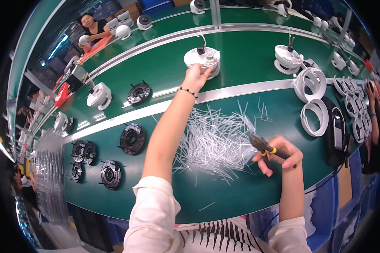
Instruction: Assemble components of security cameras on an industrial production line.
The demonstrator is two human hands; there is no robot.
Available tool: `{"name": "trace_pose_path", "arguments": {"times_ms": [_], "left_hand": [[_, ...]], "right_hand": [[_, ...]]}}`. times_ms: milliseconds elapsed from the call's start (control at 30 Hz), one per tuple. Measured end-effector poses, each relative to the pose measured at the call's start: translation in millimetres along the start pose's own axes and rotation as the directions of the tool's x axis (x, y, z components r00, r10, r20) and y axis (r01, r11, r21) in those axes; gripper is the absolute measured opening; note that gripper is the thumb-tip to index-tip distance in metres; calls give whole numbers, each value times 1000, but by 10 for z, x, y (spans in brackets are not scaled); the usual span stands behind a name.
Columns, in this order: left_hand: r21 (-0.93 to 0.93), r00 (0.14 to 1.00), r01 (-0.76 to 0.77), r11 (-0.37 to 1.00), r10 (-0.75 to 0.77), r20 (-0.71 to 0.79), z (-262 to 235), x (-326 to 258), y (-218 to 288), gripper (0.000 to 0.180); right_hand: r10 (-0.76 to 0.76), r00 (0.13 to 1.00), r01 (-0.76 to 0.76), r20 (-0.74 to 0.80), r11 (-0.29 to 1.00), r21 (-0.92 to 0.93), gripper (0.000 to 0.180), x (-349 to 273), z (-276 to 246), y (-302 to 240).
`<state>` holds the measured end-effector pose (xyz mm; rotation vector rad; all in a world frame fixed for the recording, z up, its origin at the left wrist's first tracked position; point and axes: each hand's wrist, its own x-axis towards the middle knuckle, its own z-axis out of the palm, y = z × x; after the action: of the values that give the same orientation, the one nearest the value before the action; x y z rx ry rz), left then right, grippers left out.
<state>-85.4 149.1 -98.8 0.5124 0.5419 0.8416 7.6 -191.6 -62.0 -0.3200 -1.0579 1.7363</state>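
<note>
Nearest, one loose pale strip, lying singly on the dark green table toward its front edge.

Right hand, one: fingers curled about a pair of cutting pliers with black and yellow handles; the handles cross the palm between thumb and fingers, the metal head projecting beyond the fingertips to the left.

Heap of thin pale strips, tangled, between the two forearms, the pliers' head just beside its right side.

Dark round parts, several, spread left of the left forearm; clear plastic wrapping at the table's left end.

White rings, grouped at the right, a black case next to them.

Pale metal rail, running across behind the heap.

Left hand, one, beaded bracelet at the wrist: thumb apart from the other fingers, fingertips touching the near side of a white housing; whether they pinch it cannot be told. The housing stands beyond the rail, directly ahead of these fingers, a black cylinder and a wire at its top.

White housing at right, similar, well apart.

Farthest, across the line: a seated person holding a white rounded piece.
</note>
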Motion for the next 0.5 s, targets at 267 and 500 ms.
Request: {"name": "trace_pose_path", "arguments": {"times_ms": [267,500], "left_hand": [[986,948,-71,-149,299,114,-100,-599,936,46],[801,905,258,-540,424,-5,-1134,-504,1486,48]], "right_hand": [[-21,999,21,-31,1000,14,38,-28,-16,-45],[82,983,-18,166,934,-357,61,36,121,105]]}}
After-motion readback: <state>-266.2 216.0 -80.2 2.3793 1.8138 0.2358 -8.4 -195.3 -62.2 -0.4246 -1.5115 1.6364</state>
